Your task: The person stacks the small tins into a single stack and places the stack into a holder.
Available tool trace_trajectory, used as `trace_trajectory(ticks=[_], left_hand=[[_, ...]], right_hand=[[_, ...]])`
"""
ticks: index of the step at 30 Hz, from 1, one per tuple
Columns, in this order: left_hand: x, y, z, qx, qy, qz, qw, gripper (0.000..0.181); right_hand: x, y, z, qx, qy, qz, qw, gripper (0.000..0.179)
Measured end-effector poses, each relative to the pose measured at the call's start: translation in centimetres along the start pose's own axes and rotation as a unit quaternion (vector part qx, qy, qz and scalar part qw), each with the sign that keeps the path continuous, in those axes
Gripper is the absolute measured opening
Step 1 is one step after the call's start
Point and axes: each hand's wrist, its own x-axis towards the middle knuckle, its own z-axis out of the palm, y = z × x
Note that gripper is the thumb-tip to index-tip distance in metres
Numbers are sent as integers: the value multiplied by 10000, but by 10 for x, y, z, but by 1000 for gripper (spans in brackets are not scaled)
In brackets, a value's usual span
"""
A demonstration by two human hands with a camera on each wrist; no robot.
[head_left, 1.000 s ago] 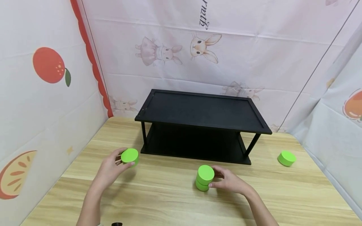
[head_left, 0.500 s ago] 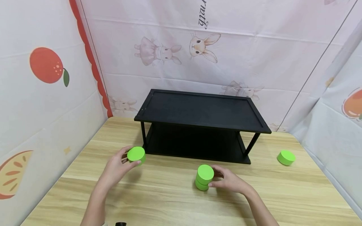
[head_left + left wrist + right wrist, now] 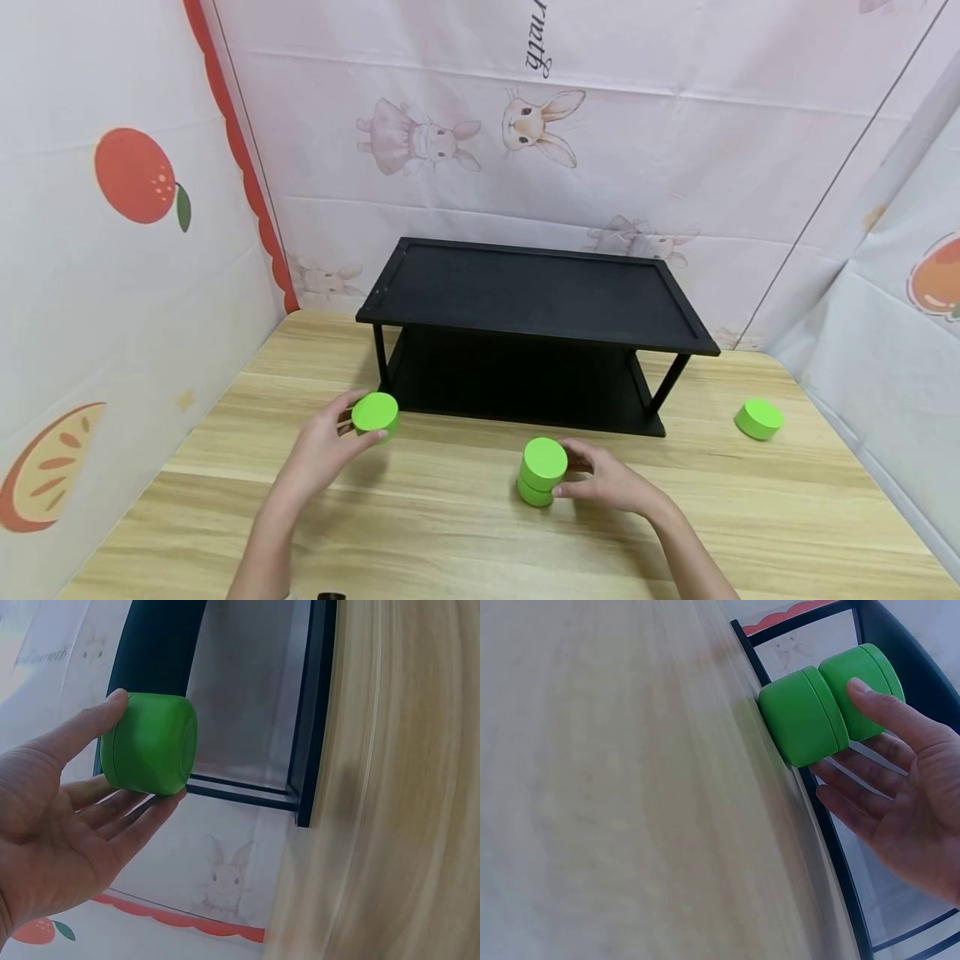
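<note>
My left hand [image 3: 322, 443] holds a small round green lidded container [image 3: 375, 414] between thumb and fingertips, raised above the table; a lid seam runs round it in the left wrist view. Right of centre, two like containers stand stacked, the upper one [image 3: 545, 460] on the lower one [image 3: 534, 493]. My right hand [image 3: 606, 479] grips the upper container from its right side. In the right wrist view, the thumb presses on that upper container [image 3: 861, 688], and the other fingers are partly hidden behind the stack.
Behind the hands stands a black two-level shelf [image 3: 525, 293] with thin posts and an open front. Another green container [image 3: 760, 418] sits by itself on the wooden table [image 3: 435, 542] at the right. Printed cloth [image 3: 465, 200] hangs at the back and both sides.
My left hand has moved rightward with its green container, toward the shelf's front left corner. The right hand and the stack have stayed in place.
</note>
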Motion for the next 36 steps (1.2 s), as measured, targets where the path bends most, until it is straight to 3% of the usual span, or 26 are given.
trace_trajectory(ticks=[36], left_hand=[[5,15,26,226,-55,201,9995,65]], right_hand=[[1,0,0,-62,-4,-23,10000,55]])
